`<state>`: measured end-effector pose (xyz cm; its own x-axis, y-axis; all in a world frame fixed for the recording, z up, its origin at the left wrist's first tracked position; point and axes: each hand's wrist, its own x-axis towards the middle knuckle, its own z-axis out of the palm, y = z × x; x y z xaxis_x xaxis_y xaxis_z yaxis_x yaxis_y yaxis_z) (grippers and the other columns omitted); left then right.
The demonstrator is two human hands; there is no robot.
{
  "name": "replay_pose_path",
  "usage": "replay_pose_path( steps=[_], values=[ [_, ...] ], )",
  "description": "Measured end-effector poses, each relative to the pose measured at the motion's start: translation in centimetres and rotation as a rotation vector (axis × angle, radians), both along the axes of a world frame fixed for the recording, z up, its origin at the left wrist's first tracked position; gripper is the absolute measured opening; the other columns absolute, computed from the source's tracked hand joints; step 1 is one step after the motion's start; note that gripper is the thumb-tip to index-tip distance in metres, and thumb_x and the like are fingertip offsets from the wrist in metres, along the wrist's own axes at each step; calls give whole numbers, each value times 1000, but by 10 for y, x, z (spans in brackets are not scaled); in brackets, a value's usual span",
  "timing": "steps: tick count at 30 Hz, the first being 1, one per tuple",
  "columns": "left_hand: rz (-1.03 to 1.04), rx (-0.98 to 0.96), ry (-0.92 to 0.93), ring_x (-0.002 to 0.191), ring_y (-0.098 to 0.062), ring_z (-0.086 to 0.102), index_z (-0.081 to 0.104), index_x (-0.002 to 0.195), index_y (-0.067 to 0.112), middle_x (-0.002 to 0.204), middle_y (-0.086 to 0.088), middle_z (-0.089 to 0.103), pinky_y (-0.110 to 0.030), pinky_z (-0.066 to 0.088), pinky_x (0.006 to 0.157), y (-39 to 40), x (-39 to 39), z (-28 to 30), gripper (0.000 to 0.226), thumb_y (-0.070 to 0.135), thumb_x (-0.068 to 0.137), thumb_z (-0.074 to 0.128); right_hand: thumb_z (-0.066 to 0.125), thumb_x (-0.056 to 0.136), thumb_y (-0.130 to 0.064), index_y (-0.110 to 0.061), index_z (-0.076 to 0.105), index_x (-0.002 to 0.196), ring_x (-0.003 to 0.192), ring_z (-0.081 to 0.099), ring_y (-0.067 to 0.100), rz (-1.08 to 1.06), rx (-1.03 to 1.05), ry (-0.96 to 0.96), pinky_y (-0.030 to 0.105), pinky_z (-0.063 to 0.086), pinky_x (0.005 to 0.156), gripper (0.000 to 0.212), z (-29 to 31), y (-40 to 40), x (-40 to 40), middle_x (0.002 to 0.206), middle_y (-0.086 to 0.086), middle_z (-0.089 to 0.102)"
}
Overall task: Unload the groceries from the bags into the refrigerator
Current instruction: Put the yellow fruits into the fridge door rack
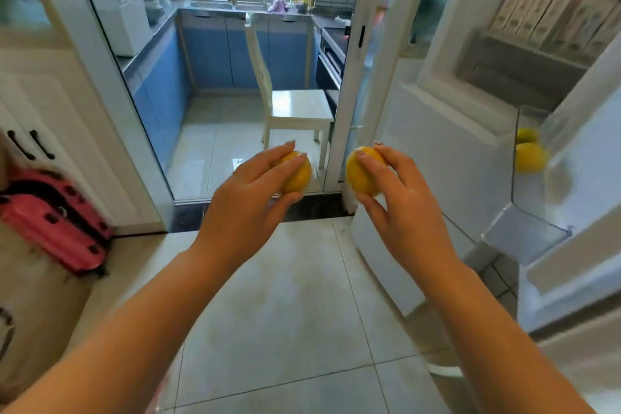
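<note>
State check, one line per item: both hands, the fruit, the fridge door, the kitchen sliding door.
Left hand: grips a yellow fruit.
Right hand: grips a second yellow fruit.
Fridge door: open.
Two yellow fruits in fridge: resting inside, one behind the other.
Sliding door: open, white chair visible through it.

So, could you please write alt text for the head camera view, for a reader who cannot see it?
Two bare hands each grip a yellow fruit: the left hand holds one fruit and the right hand another, raised near an open refrigerator on the right. Two more yellow fruits already sit inside it. Behind, a white chair stands in a blue kitchen.
</note>
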<state>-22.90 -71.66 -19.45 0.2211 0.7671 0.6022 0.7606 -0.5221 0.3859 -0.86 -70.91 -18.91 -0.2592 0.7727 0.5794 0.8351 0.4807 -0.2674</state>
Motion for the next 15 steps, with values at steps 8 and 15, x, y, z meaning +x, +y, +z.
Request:
replay_pose_path(
  steps=[8,15],
  values=[
    [-239,108,-1,114,-34,56,49,131,13,134,-12,52,-36,40,94,166,37,-3,51,20,83,65,59,87,-29,-21,41,136,118,48,23,-210,1,23,32,45,92,53,12,107,22,141,8,39],
    [-704,158,9,113,-27,56,49,130,18,137,-4,49,-31,46,91,295,98,14,47,31,86,59,66,85,-19,-20,42,135,122,37,17,-677,65,36,20,32,92,55,26,156,67,140,9,40]
  ],
)
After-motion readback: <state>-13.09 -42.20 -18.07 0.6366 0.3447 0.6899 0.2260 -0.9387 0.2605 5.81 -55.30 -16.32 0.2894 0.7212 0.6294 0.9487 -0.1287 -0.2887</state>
